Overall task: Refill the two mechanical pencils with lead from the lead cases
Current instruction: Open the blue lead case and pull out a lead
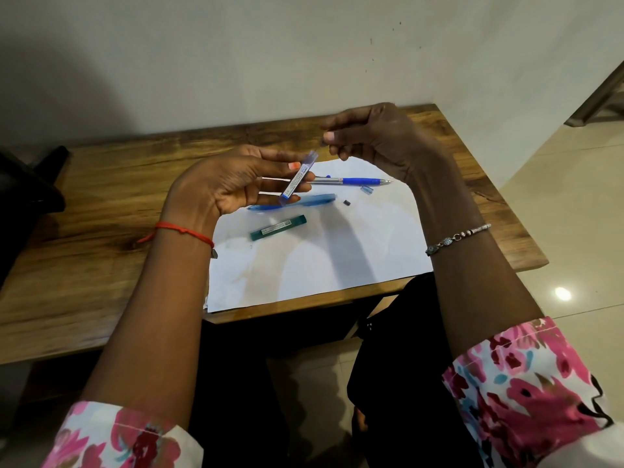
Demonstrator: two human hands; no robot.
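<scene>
My left hand holds a clear blue lead case tilted upward above the white paper. My right hand is raised just beyond the case's open top, thumb and forefinger pinched together on a thin lead that is barely visible. On the paper lie a silver pencil with a blue grip, a light blue pencil partly hidden behind my left fingers, a green lead case, a small blue cap and a tiny dark piece.
The paper lies on a wooden table set against a pale wall. A dark object stands at the table's left edge. Tiled floor shows to the right, and my lap is below the front edge.
</scene>
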